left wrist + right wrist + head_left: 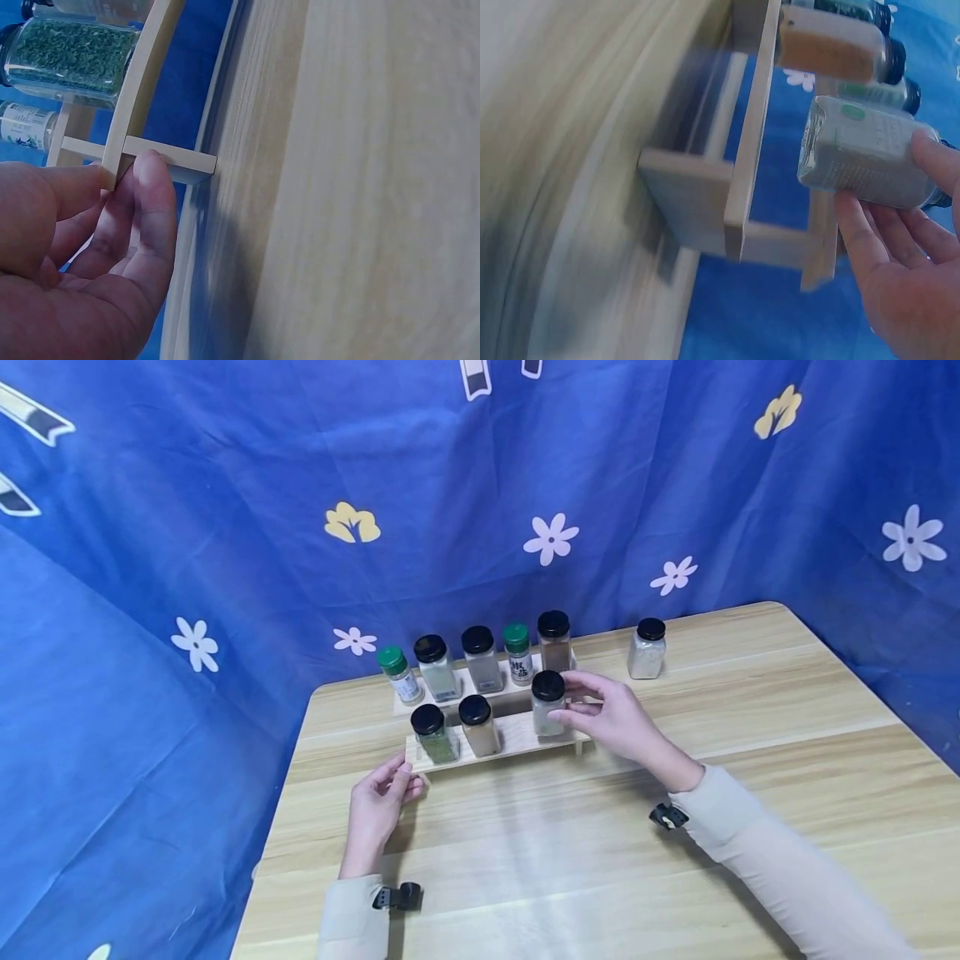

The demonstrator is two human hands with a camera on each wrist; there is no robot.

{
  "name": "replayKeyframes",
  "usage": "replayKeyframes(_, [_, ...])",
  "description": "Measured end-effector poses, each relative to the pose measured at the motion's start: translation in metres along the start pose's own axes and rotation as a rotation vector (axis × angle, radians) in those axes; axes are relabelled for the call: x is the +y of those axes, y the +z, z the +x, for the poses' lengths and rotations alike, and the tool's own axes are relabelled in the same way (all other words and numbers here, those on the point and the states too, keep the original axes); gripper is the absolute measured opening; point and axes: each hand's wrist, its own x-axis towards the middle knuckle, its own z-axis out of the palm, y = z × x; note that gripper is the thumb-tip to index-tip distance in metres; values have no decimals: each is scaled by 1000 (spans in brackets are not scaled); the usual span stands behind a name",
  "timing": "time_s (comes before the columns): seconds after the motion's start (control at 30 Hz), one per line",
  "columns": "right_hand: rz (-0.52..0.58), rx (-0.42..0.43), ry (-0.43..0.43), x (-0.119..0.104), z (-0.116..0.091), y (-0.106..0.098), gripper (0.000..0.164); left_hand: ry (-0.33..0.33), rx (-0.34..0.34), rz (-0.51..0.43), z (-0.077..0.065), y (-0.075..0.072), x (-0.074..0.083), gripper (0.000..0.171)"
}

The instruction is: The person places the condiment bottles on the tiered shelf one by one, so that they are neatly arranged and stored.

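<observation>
My right hand (611, 714) holds a square glass spice jar (548, 714) with a black lid at the right end of the rack's front tier. In the right wrist view, a gap shows between this jar's base (810, 142) and the shelf board (751, 142). My left hand (378, 802) pinches the front left corner of the two-tier wooden spice rack (517, 739), thumb on top and fingers beneath. On the front tier stand a jar of green flakes (436, 735) and a jar of tan powder (479, 727), both black-lidded.
Along the back tier stand green-capped shakers (401, 675) and several black-lidded jars (438, 668). Another black-lidded jar (648, 649) of pale contents stands on the wooden table (750, 735), right of the rack. A blue patterned cloth (450, 527) hangs behind.
</observation>
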Motion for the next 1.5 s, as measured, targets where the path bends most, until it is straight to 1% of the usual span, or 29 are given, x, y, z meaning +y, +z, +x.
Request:
replayKeyframes(0.23, [44,-57,-20,-2,3,23,59,6,-4,-4,-1,1,0,40])
replayKeyframes(0.43, [30,-68,-37,3,8,35,57,12,-7,-4,-1,2,0,40])
replayKeyframes(0.67, [9,-67,-27,8,10,40,57,8,-8,-13,-1,2,-2,40])
replayKeyframes(0.87, [67,-60,-12,8,10,37,56,5,-9,-16,-1,1,0,41])
replayKeyframes(1.0, [109,-60,-9,2,10,27,56,3,-11,-18,-1,1,1,41])
replayKeyframes(1.1, [115,-51,-27,-4,10,14,56,4,-9,-20,0,1,0,40])
replayKeyframes(1.17, [116,-30,-42,-6,10,3,56,5,-8,-19,0,0,0,40])
replayKeyframes(1.33, [124,65,-109,-7,12,-30,53,13,-7,-14,2,0,-1,40])
replayKeyframes(1.43, [99,144,-139,-7,14,-50,49,15,-9,-14,2,-1,-1,40])
replayKeyframes(1.5, [74,200,-144,-7,14,-63,48,9,-10,-13,2,-1,-1,40])
